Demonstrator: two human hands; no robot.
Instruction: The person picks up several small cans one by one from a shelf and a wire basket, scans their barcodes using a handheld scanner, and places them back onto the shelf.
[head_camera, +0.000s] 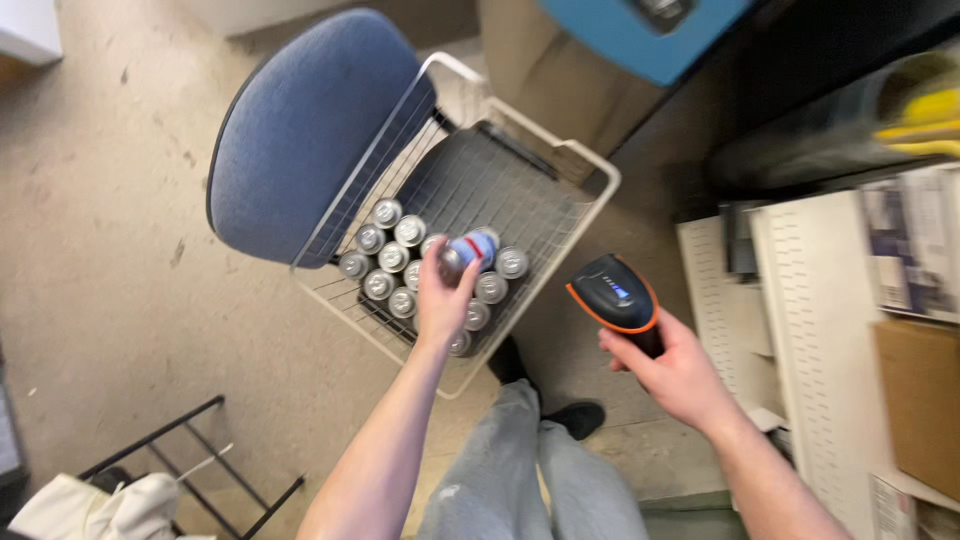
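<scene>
Can (470, 250): tilted, long axis toward 2 o'clock, clamped in left hand (443, 300) grip over the wire basket (590, 165).
Scanner (615, 297): at 3 o'clock, clasped by right hand (675, 375).

can (468, 250): blue label, red band, tilted over basket | scanner (613, 292): small blue-lit display | brown carton (920, 405): right shelf (edge only)

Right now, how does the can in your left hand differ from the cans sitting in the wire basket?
The held can is tilted on its side, showing its blue body; the basket cans stand upright, showing only silver tops. The left hand grips the held can, while the basket cans go untouched. All look the same size and kind.
</scene>
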